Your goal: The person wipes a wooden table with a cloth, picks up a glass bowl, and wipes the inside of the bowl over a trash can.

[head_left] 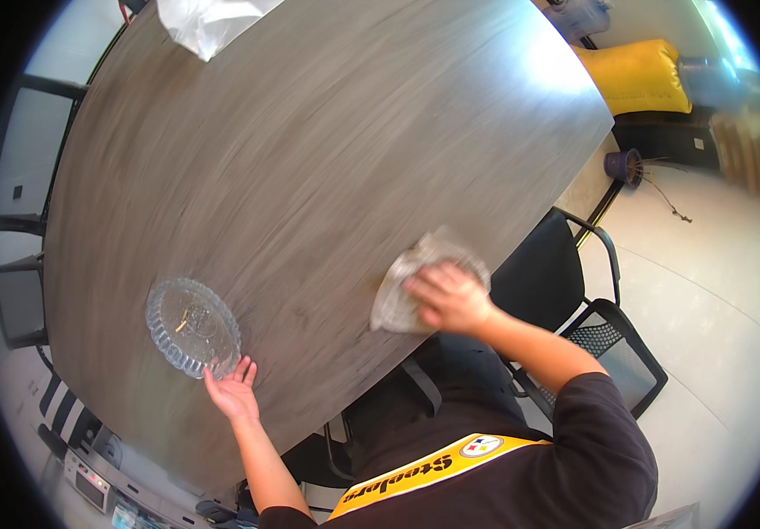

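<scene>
My right hand (450,297) presses a crumpled, pale greyish cloth (393,295) against the tabletop near its right edge. The fingers are bent over the cloth and slightly blurred. At the near left, my left hand (235,391) is palm up, fingers apart, at the near rim of a clear glass dish (161,328). Its fingertips meet or nearly touch that rim; I cannot tell whether they bear any of its weight. The dish has a scalloped edge, and a small yellowish stick-like bit (183,319) and crumbs lie in it.
A large grey wood-grain table (309,176) fills the middle. White plastic sheeting (212,22) lies at its far edge. Black chairs (543,273) stand close on the right, others on the left. Beyond are a yellow bag (640,78) and a plant pot (623,167).
</scene>
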The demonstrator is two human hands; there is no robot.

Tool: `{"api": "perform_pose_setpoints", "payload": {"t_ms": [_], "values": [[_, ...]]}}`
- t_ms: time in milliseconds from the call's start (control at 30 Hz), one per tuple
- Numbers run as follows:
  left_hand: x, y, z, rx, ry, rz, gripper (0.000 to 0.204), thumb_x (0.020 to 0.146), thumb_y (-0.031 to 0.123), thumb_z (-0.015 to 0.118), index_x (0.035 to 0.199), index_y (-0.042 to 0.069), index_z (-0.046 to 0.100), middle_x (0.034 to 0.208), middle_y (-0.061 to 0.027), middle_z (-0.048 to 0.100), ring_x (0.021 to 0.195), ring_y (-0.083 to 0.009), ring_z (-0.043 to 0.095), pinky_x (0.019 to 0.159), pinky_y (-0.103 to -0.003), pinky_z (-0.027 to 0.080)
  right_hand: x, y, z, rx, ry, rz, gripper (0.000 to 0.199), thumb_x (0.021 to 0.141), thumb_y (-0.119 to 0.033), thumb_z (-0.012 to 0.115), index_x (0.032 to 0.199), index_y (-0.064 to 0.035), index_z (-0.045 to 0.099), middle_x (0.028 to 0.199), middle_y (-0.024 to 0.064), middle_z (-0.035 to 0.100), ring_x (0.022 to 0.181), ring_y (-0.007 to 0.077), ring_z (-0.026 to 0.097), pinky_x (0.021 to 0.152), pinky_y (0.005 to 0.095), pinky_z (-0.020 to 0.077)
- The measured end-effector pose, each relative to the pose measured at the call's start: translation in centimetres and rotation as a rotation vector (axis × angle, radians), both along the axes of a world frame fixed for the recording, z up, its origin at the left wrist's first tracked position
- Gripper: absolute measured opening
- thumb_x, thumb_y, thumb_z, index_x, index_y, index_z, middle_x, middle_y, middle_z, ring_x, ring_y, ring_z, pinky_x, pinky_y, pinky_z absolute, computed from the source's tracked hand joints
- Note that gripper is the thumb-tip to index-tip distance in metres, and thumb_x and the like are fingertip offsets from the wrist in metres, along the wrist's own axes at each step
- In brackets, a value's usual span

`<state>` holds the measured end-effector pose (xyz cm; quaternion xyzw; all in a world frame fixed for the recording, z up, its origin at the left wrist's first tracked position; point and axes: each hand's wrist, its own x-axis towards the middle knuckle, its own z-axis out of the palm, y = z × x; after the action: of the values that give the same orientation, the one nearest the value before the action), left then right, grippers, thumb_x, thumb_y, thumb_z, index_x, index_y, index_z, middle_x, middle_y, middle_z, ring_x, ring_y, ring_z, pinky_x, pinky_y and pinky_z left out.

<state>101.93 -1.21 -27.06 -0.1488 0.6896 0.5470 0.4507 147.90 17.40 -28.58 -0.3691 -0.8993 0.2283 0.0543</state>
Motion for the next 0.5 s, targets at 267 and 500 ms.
{"api": "perform_pose_setpoints", "payload": {"t_ms": [267, 500], "values": [[8.1, -3.3, 0.9, -0.138, 0.099, -0.064, 0.054, 0.106, 0.061, 0.045, 0.107, 0.008, 0.056, 0.076, -0.0100, 0.062, 0.065, -0.0230, 0.064, 0.054, -0.035, 0.049, 14.5, 19.6, -1.9, 0.307, -0.135, -0.465, 0.058, 0.091, -0.026, 0.066, 0.147, -0.0130, 0.060, 0.158, 0.0193, 0.049, 0.147, 0.0414, 0.043, 0.123, 0.0508, 0.0343], [16.5, 2.8, 0.9, 0.051, 0.049, -0.362, 0.038, 0.109, 0.036, 0.047, 0.095, 0.003, 0.059, 0.073, -0.0115, 0.064, 0.060, -0.0220, 0.065, 0.050, -0.030, 0.050, 26.4, 32.0, -6.6, 0.476, -0.346, -0.925, 0.059, 0.104, -0.044, 0.051, 0.155, -0.0144, 0.052, 0.163, 0.0165, 0.045, 0.152, 0.0369, 0.038, 0.126, 0.0467, 0.0274]]}}
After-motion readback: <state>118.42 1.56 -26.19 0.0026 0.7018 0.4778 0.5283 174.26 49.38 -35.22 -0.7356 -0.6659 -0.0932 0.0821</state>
